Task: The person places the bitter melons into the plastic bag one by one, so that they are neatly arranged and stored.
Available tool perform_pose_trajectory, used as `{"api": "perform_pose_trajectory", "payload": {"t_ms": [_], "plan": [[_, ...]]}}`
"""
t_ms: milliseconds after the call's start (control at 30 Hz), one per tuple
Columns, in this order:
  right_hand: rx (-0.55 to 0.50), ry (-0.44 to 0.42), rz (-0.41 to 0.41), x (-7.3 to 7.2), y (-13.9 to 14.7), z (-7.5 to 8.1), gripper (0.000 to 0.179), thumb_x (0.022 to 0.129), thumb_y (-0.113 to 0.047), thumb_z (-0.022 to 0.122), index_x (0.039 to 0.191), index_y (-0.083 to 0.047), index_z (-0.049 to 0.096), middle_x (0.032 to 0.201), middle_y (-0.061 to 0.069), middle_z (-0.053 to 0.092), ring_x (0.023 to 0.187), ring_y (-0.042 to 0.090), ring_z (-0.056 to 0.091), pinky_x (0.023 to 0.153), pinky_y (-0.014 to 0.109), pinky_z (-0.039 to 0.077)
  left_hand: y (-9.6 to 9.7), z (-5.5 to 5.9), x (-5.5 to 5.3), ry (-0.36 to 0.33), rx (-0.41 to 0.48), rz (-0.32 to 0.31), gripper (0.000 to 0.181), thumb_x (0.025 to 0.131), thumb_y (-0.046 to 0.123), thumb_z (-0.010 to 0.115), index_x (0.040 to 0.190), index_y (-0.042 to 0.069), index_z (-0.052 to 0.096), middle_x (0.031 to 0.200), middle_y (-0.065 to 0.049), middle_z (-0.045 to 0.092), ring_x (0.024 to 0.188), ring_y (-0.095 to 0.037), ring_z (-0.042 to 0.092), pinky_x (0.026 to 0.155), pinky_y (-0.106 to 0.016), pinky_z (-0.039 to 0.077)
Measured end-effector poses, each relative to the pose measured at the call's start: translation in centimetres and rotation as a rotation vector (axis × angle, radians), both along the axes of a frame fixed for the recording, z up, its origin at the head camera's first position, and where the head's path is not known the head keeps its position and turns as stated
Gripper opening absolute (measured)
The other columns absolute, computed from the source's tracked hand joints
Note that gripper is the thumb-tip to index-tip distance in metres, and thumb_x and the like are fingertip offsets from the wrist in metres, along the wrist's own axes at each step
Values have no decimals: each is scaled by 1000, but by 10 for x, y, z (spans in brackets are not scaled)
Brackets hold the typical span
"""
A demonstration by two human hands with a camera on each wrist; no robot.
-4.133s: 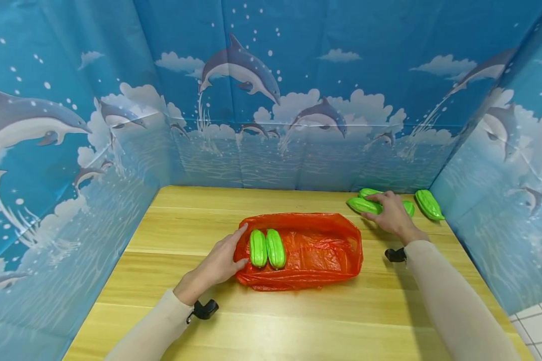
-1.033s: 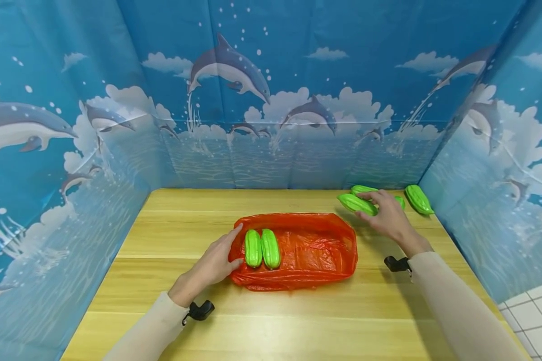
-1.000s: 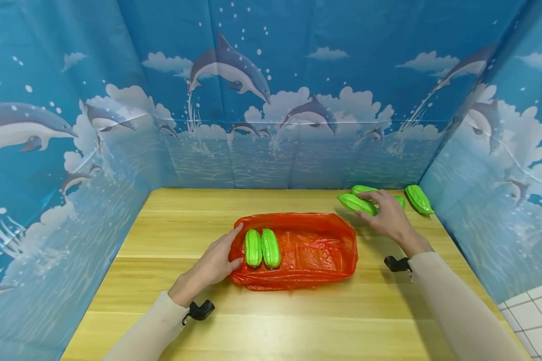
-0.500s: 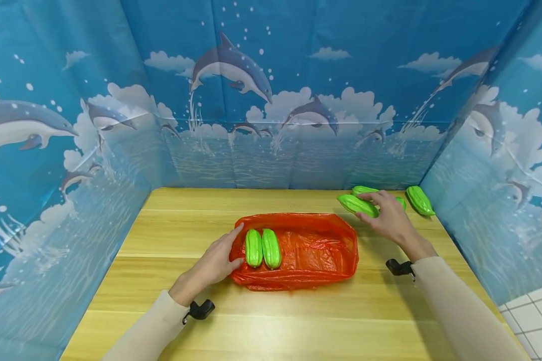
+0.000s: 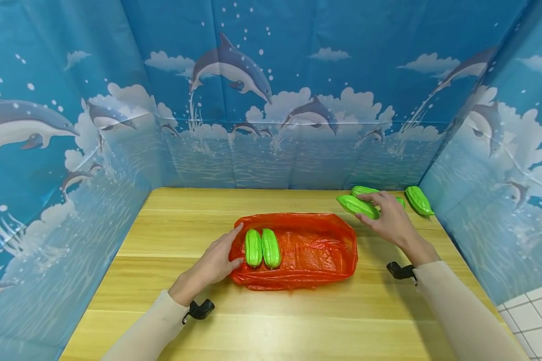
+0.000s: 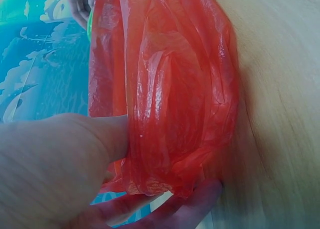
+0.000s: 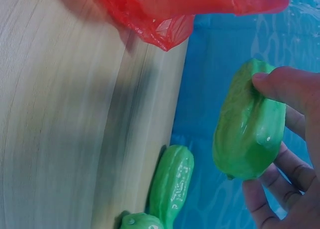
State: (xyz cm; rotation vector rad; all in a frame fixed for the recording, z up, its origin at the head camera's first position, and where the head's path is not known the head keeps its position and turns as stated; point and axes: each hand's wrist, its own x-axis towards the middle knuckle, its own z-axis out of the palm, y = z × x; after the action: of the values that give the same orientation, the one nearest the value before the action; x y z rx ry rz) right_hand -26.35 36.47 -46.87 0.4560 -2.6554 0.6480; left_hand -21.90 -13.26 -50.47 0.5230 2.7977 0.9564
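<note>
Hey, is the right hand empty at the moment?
No, the right hand grips a ridged green vegetable.

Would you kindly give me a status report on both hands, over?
Left hand touching red plastic bag at left end. Right hand holding elongated, ridged green vegetable outside bag. In the way: apparently only bag's raised rim.

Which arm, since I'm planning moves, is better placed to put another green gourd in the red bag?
Probably the right: the right grip holds a green gourd near the red bag, while the left grip holds the bag's left end.
</note>
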Motion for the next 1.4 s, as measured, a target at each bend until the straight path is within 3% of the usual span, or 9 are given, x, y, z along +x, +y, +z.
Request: {"api": "perform_pose_trajectory", "payload": {"t_ms": [367,733,1033,1400], "plan": [[4,59,12,8,-6,6,51,98,-16,96,145,-5,79,126,22,77,109,40,68,87,59,52,0,1,-1,1,-5,4,99,106,9,86,186,13,29,181,-26,50,165,-53,51,135,-69,46],[2,88,11,18,-15,16,53,96,-14,97,145,-4,79,126,24,75,109,42,68,84,57,52,2,3,0,1,1,6,99,105,7,86,186,12,30,180,-27,51,164,-54,52,135,-70,46],[0,82,20,25,-24,23,55,97,-15,97,147,-4,78,129,25,75,114,45,69,87,63,55,2,3,1,-8,1,9,99,105,8,86,186,13,30,180,-27,50,165,-55,50,135,-70,46],[9,87,45,34,-37,32,53,99,-15,96,148,-7,78,129,22,75,110,38,68,83,55,53,2,2,1,0,-4,6,100,105,7,86,186,13,30,179,-27,52,163,-53,54,133,-69,49]]}}
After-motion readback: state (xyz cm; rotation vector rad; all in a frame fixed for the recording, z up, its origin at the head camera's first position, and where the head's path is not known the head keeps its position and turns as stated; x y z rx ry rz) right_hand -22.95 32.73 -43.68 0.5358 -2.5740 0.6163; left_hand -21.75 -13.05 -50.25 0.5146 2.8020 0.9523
